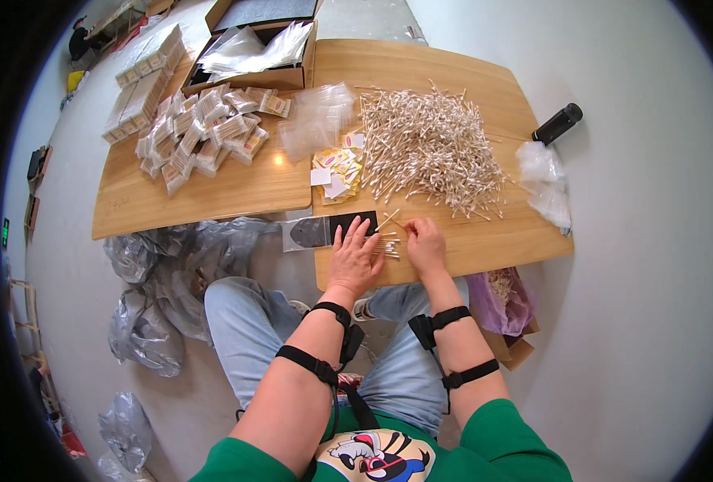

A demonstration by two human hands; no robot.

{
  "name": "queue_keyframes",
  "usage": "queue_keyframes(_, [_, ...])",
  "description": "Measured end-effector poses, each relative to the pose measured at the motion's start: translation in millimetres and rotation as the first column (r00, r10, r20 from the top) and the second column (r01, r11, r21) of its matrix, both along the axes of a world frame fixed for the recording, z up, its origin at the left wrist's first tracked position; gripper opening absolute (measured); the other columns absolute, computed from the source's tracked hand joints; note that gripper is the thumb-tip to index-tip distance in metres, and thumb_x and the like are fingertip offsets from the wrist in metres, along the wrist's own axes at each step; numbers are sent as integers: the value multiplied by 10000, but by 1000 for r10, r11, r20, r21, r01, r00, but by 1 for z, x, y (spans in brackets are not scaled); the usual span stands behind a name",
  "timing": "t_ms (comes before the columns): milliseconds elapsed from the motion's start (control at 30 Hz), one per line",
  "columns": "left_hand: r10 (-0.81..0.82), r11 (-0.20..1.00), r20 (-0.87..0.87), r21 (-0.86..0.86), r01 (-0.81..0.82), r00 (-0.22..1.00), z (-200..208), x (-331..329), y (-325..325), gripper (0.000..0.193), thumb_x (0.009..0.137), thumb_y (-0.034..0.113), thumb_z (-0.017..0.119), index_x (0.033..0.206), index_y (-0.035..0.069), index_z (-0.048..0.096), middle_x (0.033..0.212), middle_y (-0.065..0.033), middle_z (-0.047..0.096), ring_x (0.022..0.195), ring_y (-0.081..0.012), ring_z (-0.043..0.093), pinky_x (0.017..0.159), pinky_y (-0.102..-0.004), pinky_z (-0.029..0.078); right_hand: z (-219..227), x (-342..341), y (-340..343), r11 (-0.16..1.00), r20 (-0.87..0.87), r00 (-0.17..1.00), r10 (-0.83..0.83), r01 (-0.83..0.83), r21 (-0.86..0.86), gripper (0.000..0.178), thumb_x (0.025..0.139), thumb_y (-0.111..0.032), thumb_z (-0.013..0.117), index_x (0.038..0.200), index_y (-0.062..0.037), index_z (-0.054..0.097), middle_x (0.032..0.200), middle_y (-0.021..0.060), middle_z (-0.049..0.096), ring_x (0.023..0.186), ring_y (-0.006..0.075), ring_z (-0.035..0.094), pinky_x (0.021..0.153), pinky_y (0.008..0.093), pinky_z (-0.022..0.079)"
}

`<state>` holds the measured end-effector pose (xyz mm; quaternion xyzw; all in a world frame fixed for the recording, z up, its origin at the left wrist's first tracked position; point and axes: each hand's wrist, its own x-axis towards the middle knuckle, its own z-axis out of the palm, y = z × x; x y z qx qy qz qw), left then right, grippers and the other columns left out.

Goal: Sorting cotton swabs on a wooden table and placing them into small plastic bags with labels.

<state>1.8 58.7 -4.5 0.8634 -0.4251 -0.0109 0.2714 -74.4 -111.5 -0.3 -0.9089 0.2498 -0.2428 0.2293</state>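
My left hand (356, 261) lies palm down at the table's near edge, fingers stretched out over a black card (364, 218) and a small row of cotton swabs (389, 245). Part of that row is hidden beneath the hand. Just to its right, my right hand (426, 243) is closed in a pinch; a thin cotton swab (400, 225) appears to stick out of its fingertips. Another loose swab (388, 219) slants beside the black card. Beyond both hands rises a large heap of cotton swabs (429, 149). Left of the heap lie small yellow and white printed cards (338, 174).
Clear bags (316, 120) lie beside the heap. Packed swab bags (204, 132) pile up at the left, near an open box (284, 78) of plastic sleeves. A black bottle (558, 124) and more clear bags (544, 181) are at the right. Grey plastic bags (172, 281) lie below.
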Motion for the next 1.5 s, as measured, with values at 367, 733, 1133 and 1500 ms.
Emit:
queue_keyframes(367, [33, 999, 89, -27, -30, 996, -6, -1, -1, 441, 894, 380, 594, 1304, 220, 609, 1538, -98, 392, 1465, -250, 294, 1207, -515, 167, 14, -6, 1, 990, -49, 989, 136, -134, 48, 76, 830, -37, 629, 852, -97, 671, 890, 108, 635, 843, 338, 630, 724, 442, 506])
queue_keyframes(733, [8, 1000, 13, -5, -8, 1000, 3, 0, 1, 527, 907, 399, 581, 1396, 209, 538, 1567, -98, 354, 1481, -247, 264, 1208, -522, 152, 13, 3, -4, 980, -119, 979, 168, -153, 128, 60, 851, -128, 652, 883, -83, 676, 895, 125, 639, 873, 338, 637, 760, 438, 515])
queue_keyframes(1133, [29, 998, 2, -60, -29, 1000, -4, -1, -3, 462, 892, 354, 619, 1271, 90, 588, 1475, -126, 451, 1448, -286, 323, 1203, -504, 197, 10, 58, -9, 996, -111, 993, 35, -44, -76, 118, 844, -129, 670, 926, -105, 589, 1016, 133, 611, 945, 345, 617, 807, 466, 501])
queue_keyframes(1500, [49, 976, -3, -213, -49, 999, -5, 1, 0, 388, 845, 265, 664, 1162, 53, 595, 1368, -165, 512, 1397, -347, 383, 1182, -507, 259, 9, 8, -1, 958, -7, 999, -31, 32, 286, 91, 825, -51, 655, 908, -88, 651, 883, 120, 654, 854, 320, 649, 727, 425, 519])
